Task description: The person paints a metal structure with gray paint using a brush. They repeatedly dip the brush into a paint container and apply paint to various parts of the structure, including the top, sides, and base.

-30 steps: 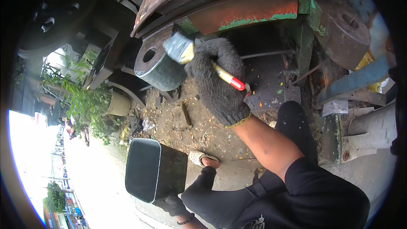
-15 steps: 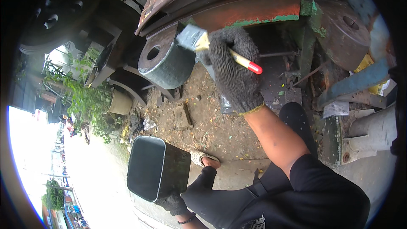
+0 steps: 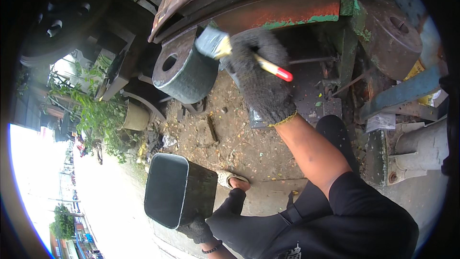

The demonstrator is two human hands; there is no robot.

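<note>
Head view: at 1 o'clock from the middle, the right hand [image 3: 263, 69], in a dark grey knitted glove with a yellow-edged cuff, has its fingers closed around a flat paintbrush with a cream, red-tipped handle [image 3: 273, 69]. The wide bristle end, coated in grey-blue, points out past the knuckles toward 10 o'clock, slightly blurred. It overlaps the upper edge of a grey-green, thick-walled metal cylinder with a round hole in its end face [image 3: 194, 77], at about 10:30; whether bristles and metal touch, I cannot tell.

Near 6:30 the left hand [image 3: 196, 230], also in a dark glove and with a dark bead bracelet at the wrist, holds a black, square-mouthed container with rounded corners [image 3: 201, 194]. Its fingers are folded against the lower corner, their tips too dark to make out. The container lies at 7 o'clock, tipped so that its mouth faces roughly 9 o'clock.

Beyond the cylinder, at 9 o'clock, a leafy green plant [image 3: 91, 115] stands beside a beige round pot [image 3: 135, 116]. A rust-red panel with flaking green paint [image 3: 292, 13] runs across 1 o'clock, and a brown metal cylinder with a slotted end [image 3: 389, 38] sits at 2 o'clock. A blue-painted metal beam [image 3: 405, 92] slants at 3 o'clock. At 6 o'clock a cream perforated clog [image 3: 224, 178] rests on littered, earthy ground [image 3: 232, 139].
</note>
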